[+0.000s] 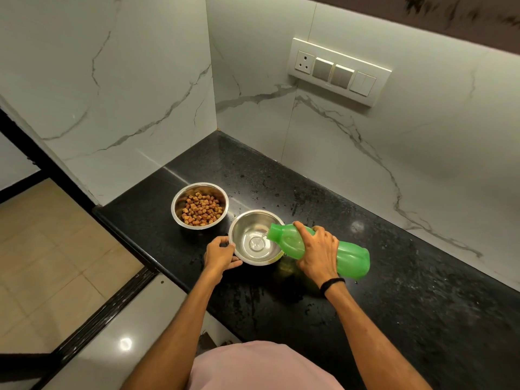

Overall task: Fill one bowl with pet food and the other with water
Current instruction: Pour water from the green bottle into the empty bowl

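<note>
Two steel bowls stand on the black counter (394,291). The far bowl (180,192) holds brown pet food pieces (201,208). The near bowl (244,220) has a little water at its bottom. My left hand (221,254) holds this bowl's left rim, fingers curled round it. My right hand (318,250) grips a green plastic bottle (351,256) round its middle. The bottle lies tipped, its open mouth over the near bowl's right rim, and a thin stream of water runs from it into the bowl.
The counter ends at a marble wall corner behind the bowls. A switch panel (339,71) hangs on the right wall. The counter's front edge runs diagonally at left, with tiled floor (50,249) below. Wet streaks mark the counter surface.
</note>
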